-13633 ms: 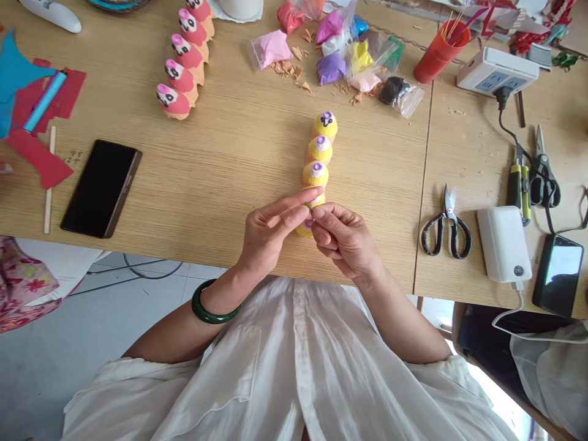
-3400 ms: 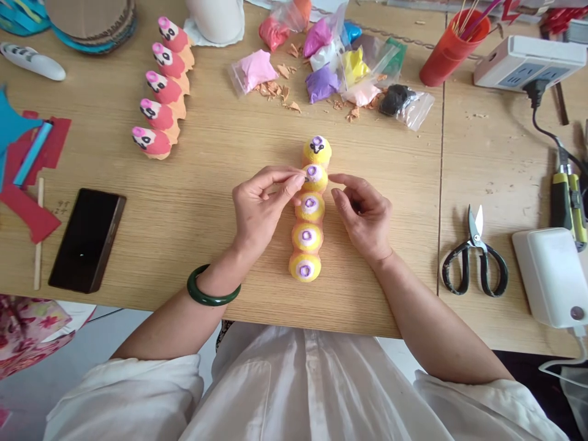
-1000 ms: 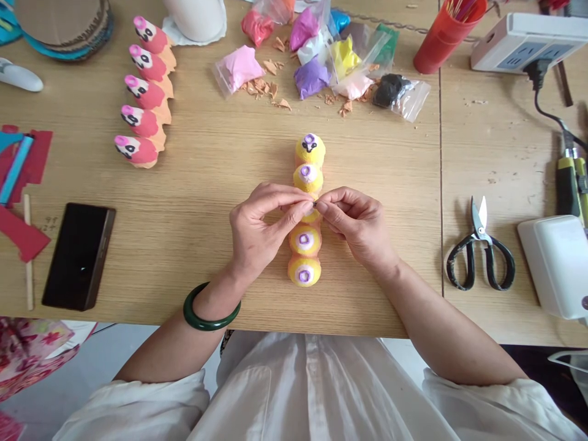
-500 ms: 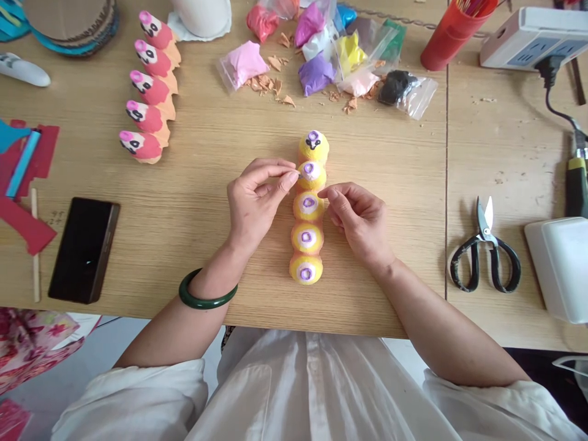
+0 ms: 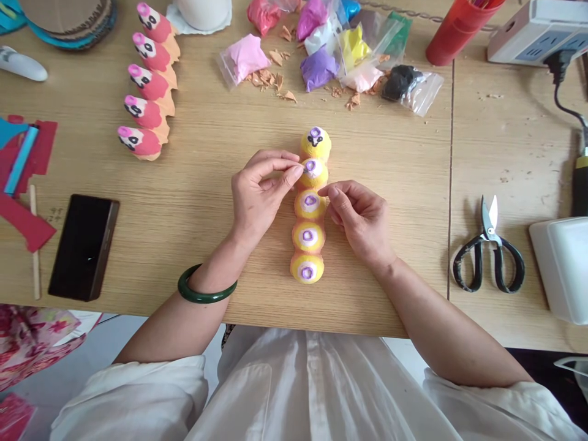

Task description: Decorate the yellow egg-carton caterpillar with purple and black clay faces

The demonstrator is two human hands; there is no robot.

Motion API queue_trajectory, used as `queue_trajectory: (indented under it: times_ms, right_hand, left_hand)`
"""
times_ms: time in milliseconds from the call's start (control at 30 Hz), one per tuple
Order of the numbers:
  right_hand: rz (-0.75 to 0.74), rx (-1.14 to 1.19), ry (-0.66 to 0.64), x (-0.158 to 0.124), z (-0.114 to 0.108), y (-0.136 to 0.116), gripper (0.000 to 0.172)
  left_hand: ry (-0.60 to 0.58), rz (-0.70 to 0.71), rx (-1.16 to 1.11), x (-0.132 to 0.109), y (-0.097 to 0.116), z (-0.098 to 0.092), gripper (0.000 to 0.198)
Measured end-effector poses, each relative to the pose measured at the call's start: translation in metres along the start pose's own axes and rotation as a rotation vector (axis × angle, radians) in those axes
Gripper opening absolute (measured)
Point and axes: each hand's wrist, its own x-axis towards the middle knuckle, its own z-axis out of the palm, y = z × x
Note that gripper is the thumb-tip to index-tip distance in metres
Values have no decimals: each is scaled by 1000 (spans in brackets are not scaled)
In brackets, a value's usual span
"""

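A yellow egg-carton strip [image 5: 308, 236] of several bumps lies lengthwise in front of me. Each bump carries a white patch with a purple ring; the farthest one also has black markings. My left hand [image 5: 261, 190] is pinched at the left edge of the second bump from the far end. A tiny dark bit shows at its fingertips, too small to name. Beside the third bump, my right hand [image 5: 361, 217] has thumb and index finger pressed together at the strip's right edge. Whether anything sits between those fingers is hidden.
A red-and-white egg-carton strip [image 5: 149, 113] stands back left. Bagged coloured clay [image 5: 319, 67] and orange scraps lie at the back. Scissors [image 5: 489, 245] with parted blades and a white box [image 5: 563, 269] are at right. A phone [image 5: 84, 248] lies at left, near red paper [image 5: 34, 223].
My left fingertips have shifted slightly right and now overlap the edge of the second bump. My right hand keeps nearly the same place. The whole view has moved a little.
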Motion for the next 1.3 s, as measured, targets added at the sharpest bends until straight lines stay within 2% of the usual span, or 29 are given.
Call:
queue_trajectory:
  times_ms: [267,600,967,1133,1300]
  right_hand:
    - [-9,-14,4,0,0,2,49]
    - [-18,-24,5,1,-1,4,50]
    - [-16,-55,6,0,1,4,51]
    - [-28,-54,3,0,1,4,49]
    - [-17,-74,4,0,2,2,52]
  left_hand:
    - [-5,28,19,0,-3,-1,11]
    - [-19,69,-65,-1,-5,-2,10]
    - [-52,-27,45,0,5,-2,27]
    - [-18,10,16,1,-3,-2,25]
    - [-38,3,52,3,-13,-2,30]
